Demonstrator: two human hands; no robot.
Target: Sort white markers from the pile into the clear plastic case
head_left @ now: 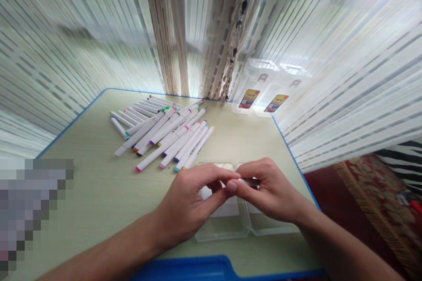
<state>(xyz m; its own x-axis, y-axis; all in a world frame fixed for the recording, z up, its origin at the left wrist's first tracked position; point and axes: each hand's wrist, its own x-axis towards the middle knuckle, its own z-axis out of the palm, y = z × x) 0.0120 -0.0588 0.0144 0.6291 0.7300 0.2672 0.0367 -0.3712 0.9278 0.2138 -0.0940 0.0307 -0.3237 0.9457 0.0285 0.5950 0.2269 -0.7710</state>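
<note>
My right hand (273, 191) is closed around a slim pen-like marker (249, 181), mostly covered by the fingers, with a whitish part and a dark part showing. The fingertips of my left hand (194, 202) are pinched together at the marker's left end, touching my right fingertips. Both hands hover over two clear plastic cases (222, 236) lying side by side, with something white partly visible in the left one. Beyond my left hand, a loose pile of white markers (168, 134) with caps and ends in various colours lies on the table.
Two translucent plastic cases (260, 92) with yellow and blue labels stand at the table's back right corner. String curtains (125, 30) hang behind the pale table (99, 193), which has a blue edge. A patterned rug (372, 193) lies at right. Pixelated blocks cover the left edge.
</note>
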